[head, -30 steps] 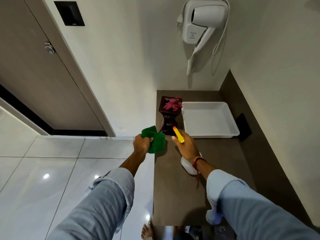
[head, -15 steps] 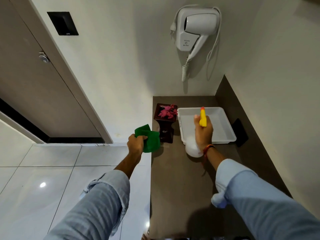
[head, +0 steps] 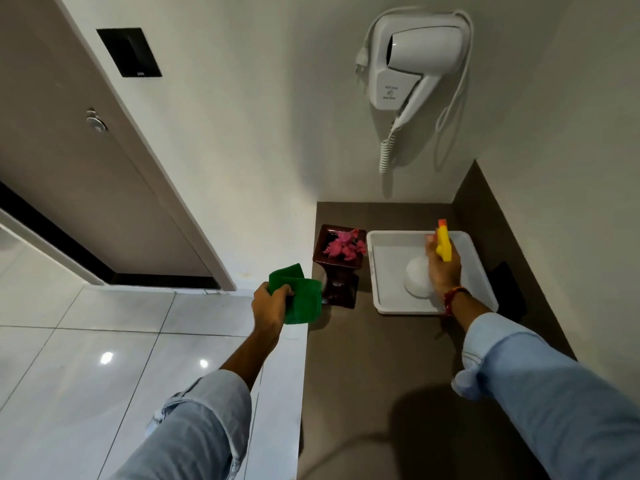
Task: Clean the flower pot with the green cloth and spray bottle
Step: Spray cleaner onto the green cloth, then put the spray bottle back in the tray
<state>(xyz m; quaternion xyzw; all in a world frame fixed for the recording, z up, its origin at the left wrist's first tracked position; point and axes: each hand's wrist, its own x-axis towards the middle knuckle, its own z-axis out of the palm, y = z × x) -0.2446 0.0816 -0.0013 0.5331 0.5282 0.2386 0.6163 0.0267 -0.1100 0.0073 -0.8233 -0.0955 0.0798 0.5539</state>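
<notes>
Two hands outstretched, left (head: 269, 306) gripping green cloth (head: 300, 296), right (head: 444, 271) gripping spray bottle (head: 419, 278)

In front of me a brown counter (head: 374, 358) fills the corner, with a dark upstand along its right side. A white tray (head: 388, 271) sits on it toward the back, and a flat black thing (head: 509, 292) lies just beside the tray's right edge; I can't tell what it is. Above, a white hair dryer (head: 415, 60) hangs in its wall holder, its coiled cord dangling below. To my left is a brown door (head: 69, 161) with a round metal lock (head: 96, 122). A black plate (head: 129, 52) is set in the wall next to the frame. The floor (head: 86, 358) is glossy pale tile with two bright reflections.
</notes>
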